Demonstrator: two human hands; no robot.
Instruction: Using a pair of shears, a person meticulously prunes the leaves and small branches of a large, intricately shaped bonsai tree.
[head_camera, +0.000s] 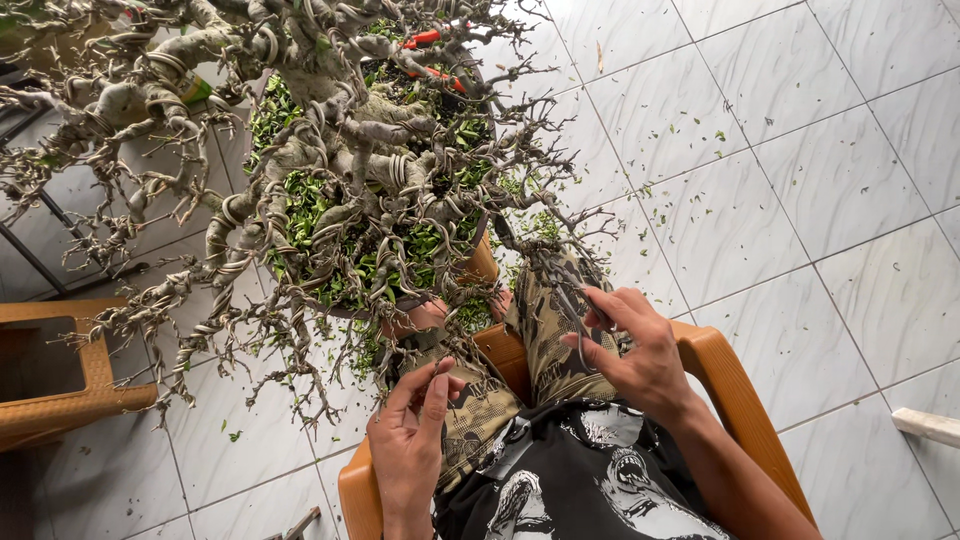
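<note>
Right hand (640, 350) is curled around small scissors (572, 305), fingers pressed on the handles, blades pointing up toward the twig tips just above the grip. Left hand (410, 440) has its fingertips pinched together on a thin twig (425, 385); can't tell how firmly. Bonsai tree (330, 160) with bare branches wrapped in wire spreads above and ahead of both hands, its pot (482, 262) just beyond the knees. Cut leaves (690, 170) are scattered on the tiled floor (800, 200) to the right of the scissors. The person sits on a wooden chair (735, 390); a brown stool (60, 385) stands well left of the left hand.
</note>
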